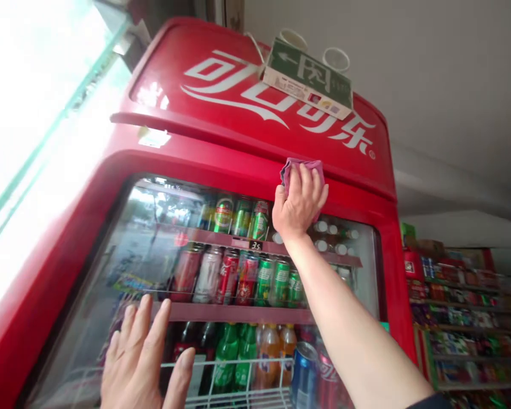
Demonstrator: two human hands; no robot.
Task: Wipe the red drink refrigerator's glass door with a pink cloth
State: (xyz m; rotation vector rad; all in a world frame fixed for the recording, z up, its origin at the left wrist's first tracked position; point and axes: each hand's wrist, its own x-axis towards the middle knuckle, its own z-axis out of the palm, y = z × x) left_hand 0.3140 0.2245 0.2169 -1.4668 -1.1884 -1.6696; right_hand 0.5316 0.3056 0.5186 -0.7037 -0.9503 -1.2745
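Note:
A pink-purple cloth (303,168) lies folded under my right hand (300,199), which presses it against the red frame just above the glass door. The fingers of that hand are laid over the cloth and hold it; part of the cloth is hidden beneath them. The cloth is on a tall red drinks fridge (221,156) with white lettering across its top panel. My left hand (138,363) is raised low in the view, fingers stretched and thumb apart, with nothing in it. It is in front of the glass door (140,244); whether it touches the glass I cannot tell.
Behind the glass, several cans (242,278) and bottles (234,352) stand on shelves. A green exit sign (310,74) hangs in front of the fridge's top panel. Stocked store shelves (472,318) stand at right. Bright light comes from the left.

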